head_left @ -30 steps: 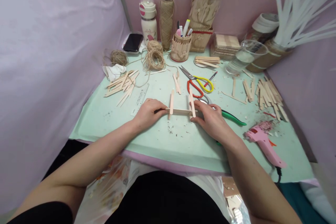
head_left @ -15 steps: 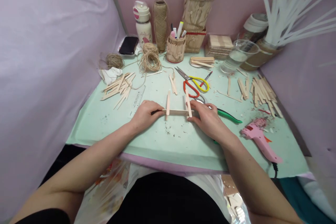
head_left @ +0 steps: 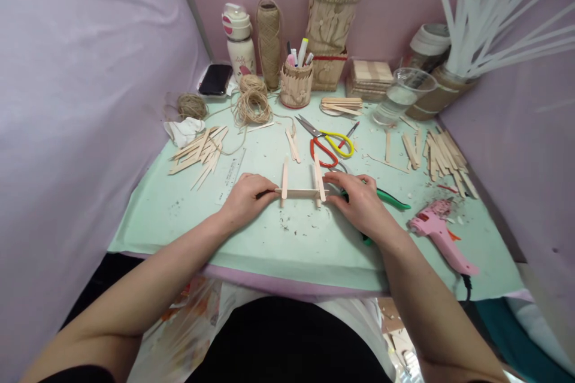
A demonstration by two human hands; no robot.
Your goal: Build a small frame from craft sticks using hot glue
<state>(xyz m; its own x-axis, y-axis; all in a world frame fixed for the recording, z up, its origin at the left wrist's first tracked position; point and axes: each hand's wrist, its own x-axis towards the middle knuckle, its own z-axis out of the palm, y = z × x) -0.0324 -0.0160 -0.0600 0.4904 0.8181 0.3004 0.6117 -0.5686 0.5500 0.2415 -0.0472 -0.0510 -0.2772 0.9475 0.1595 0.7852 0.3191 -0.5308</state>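
Note:
A small frame of wooden craft sticks [head_left: 299, 193] stands on the pale green table, with a crosswise stick near the front and upright sticks at its left and right. My left hand [head_left: 251, 196] pinches the left end of the crosswise stick between thumb and fingers. On the other side, my right hand [head_left: 354, 196] has its thumb and fingers spread around the right end, close beside the right-hand sticks; whether the fingertips touch them is hard to tell. Scissors [head_left: 326, 139] with red and yellow handles lie just behind the frame.
Green-handled pliers [head_left: 393, 198] lie partly under my right hand. A pink glue gun [head_left: 442, 236] is at the right. Loose sticks [head_left: 200, 152] lie at the left, with twine [head_left: 253, 105] behind. A clear cup [head_left: 399, 99] of water stands back right.
My right fingers have loosened from the right-hand stick and moved slightly outward. That stick leans a little less. The whole view has shifted slightly.

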